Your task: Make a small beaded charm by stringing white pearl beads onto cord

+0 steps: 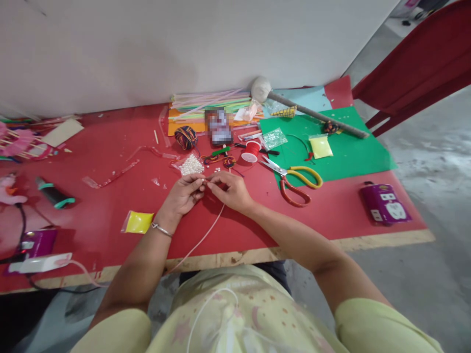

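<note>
Both hands meet over the red table [110, 196]. The left hand [184, 193] and right hand [231, 191] have their fingers pinched together on a thin pale cord [204, 235], which passes between the fingertips and trails back toward the table's near edge. A heap of white beads [190, 165] lies just beyond the left hand.
</note>
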Available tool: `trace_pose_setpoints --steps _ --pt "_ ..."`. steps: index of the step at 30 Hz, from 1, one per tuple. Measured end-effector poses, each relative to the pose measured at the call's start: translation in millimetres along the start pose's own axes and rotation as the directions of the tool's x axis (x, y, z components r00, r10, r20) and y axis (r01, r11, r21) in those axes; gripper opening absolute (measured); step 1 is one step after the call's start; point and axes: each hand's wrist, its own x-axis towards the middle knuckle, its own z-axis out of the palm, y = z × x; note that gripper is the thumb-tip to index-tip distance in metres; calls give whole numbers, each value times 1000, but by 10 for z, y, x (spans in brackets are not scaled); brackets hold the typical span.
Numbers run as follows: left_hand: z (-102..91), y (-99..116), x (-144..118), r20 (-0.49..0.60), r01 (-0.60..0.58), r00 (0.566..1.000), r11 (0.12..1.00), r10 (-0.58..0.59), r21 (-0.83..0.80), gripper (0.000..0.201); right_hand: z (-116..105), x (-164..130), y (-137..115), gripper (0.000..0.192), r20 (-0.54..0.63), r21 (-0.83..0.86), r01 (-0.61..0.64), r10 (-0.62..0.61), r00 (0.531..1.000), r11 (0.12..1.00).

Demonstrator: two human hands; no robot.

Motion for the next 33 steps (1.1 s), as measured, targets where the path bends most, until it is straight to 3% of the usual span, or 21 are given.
trace_pose_setpoints --steps 13,19,26,33 --pt "29 -43 -4 -34 -82 996 990 86 118 33 -4 -4 43 17 4 -10 30 -30 1000 1000" --pt "35 -61 -15 -67 -147 983 953 170 263 33 -20 -53 168 20 29 -145 11 -7 1000 989" --pt "66 -52 -26 -85 -136 982 949 166 285 33 -39 -78 172 24 90 -380 96 -67 994 920" --pt "46 -40 -29 -84 -120 984 934 156 336 32 -39 -78 135 25 99 -426 87 -49 994 901"
